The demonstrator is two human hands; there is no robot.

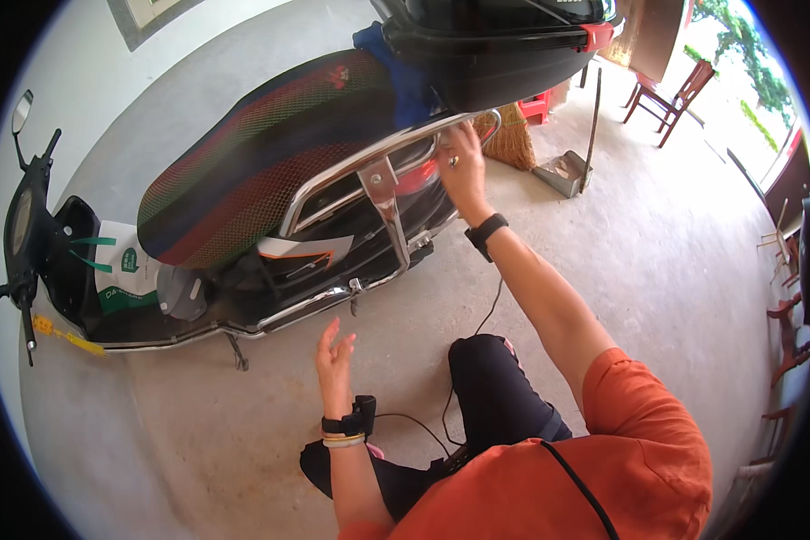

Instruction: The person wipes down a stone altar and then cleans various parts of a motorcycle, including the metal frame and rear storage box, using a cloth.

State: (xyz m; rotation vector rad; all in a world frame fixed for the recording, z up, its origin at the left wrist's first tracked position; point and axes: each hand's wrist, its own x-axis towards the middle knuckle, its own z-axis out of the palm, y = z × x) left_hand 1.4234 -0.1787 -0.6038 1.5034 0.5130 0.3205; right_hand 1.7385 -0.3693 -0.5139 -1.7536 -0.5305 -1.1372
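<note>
A black motor scooter stands across the view, its seat (256, 155) under a striped mesh cover. My right hand (462, 165) is at the scooter's rear, beside the red tail light (418, 177) and the chrome grab rail (351, 169). Something small and shiny shows at its fingers; whether it is a ring or a held object is unclear. My left hand (335, 368) is raised over the floor near the scooter's lower side, fingers apart and holding nothing. A blue cloth (405, 74) lies between the seat and the black top case (493, 64).
A straw broom (511, 138) and a metal dustpan (567, 172) stand behind the scooter. Farther back is a wooden chair (678, 101). A white and green bag (128, 266) sits on the footboard. A thin dark cable (493, 307) runs along the concrete floor (621, 256) by my knees.
</note>
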